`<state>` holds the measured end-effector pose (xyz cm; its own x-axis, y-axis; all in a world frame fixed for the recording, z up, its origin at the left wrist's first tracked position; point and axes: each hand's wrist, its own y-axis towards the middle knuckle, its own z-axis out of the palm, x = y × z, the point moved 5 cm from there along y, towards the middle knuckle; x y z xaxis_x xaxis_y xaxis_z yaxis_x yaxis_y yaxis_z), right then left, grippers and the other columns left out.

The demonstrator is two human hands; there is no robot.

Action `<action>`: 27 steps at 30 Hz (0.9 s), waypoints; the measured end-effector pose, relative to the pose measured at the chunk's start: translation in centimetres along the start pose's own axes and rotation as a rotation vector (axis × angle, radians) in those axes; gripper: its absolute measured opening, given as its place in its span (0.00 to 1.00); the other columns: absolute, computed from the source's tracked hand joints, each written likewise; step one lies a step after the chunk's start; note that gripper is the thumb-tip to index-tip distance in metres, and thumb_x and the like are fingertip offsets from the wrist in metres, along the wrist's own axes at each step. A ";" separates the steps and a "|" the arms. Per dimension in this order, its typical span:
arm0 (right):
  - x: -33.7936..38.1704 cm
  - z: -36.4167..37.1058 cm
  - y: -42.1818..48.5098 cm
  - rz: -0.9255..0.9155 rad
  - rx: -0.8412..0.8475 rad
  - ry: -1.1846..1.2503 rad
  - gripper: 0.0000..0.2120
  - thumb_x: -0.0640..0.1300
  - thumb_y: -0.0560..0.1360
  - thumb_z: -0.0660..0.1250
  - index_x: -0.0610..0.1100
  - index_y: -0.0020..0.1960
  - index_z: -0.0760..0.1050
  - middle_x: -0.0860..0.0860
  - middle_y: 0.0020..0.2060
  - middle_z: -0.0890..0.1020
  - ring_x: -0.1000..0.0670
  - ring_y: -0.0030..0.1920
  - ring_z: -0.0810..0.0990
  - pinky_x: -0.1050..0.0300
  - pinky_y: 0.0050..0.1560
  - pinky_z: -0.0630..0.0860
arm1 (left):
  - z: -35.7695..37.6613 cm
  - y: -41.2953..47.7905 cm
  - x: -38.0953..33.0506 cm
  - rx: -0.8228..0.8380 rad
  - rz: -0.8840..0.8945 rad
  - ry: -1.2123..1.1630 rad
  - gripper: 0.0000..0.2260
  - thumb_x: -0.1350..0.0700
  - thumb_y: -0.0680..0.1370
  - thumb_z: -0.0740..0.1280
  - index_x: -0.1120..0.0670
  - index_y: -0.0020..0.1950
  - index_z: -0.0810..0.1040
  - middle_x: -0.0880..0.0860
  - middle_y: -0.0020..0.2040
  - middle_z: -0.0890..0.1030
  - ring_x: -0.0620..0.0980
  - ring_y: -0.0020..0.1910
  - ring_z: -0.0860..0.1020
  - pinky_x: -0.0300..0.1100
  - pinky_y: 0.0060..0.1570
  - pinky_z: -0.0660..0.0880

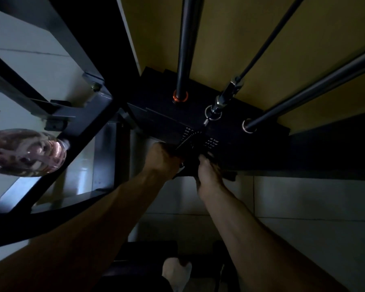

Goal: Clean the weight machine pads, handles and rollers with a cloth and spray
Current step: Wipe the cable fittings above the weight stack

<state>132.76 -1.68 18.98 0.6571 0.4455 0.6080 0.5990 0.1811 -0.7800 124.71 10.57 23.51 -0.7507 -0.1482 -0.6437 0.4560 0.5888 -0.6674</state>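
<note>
Bottle (25,152) sideways; cloth (230,174) in right grip (209,175)

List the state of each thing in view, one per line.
Weight stack: cable clipped on top.
Left hand: fingers curled at stack front; contents hidden.
Right hand: grips dark cloth against stack.
Bottle: lies sideways at left, unheld.

The guide rods (185,45) are noted as smooth dark metal with a dull sheen. The cable connector (226,95) is recorded as polished, chrome-bright metal. The weight stack (240,148) is finished in matt black. The frame (89,106) is painted metal, semi-gloss. The bottle (25,152) is clear, glossy plastic. The floor tiles (303,199) are pale and glazed. The cloth (230,174) is dark; its weave cannot be made out.
</note>
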 end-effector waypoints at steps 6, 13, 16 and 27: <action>0.9 -2.6 -1.8 -0.089 -0.018 -0.019 0.04 0.45 0.82 0.68 0.54 0.53 0.78 0.57 0.50 0.80 0.59 0.50 0.79 0.67 0.46 0.74 | 0.8 0.3 0.3 0.050 -0.074 -0.057 0.06 0.58 0.80 0.71 0.60 0.49 0.84 0.57 0.47 0.84 0.54 0.47 0.83 0.38 0.44 0.78; 0.7 -0.1 -0.7 0.098 0.052 0.041 0.11 0.51 0.71 0.70 0.48 0.51 0.82 0.46 0.56 0.85 0.44 0.56 0.84 0.44 0.65 0.79 | 0.5 0.5 0.6 0.051 -0.117 -0.034 0.04 0.63 0.80 0.69 0.63 0.51 0.83 0.57 0.44 0.82 0.44 0.33 0.75 0.27 0.24 0.69; 0.8 -1.7 -2.1 0.008 0.066 -0.034 0.04 0.49 0.79 0.71 0.55 0.54 0.82 0.54 0.56 0.83 0.54 0.56 0.82 0.58 0.60 0.78 | 0.9 0.3 0.8 0.136 -0.146 -0.110 0.06 0.65 0.82 0.66 0.61 0.51 0.83 0.55 0.43 0.82 0.45 0.37 0.77 0.27 0.28 0.73; 0.7 -0.3 -0.4 0.334 0.065 0.134 0.07 0.43 0.83 0.64 0.42 0.54 0.80 0.42 0.50 0.85 0.45 0.49 0.84 0.50 0.51 0.82 | 1.2 0.4 2.0 0.168 -0.324 -0.335 0.08 0.56 0.83 0.67 0.56 0.59 0.80 0.55 0.58 0.83 0.53 0.59 0.80 0.50 0.64 0.75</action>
<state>133.10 -1.73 19.75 0.8685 0.3713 0.3284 0.3133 0.1023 -0.9441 123.97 9.57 21.51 -0.6844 -0.5658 -0.4598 0.3158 0.3384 -0.8865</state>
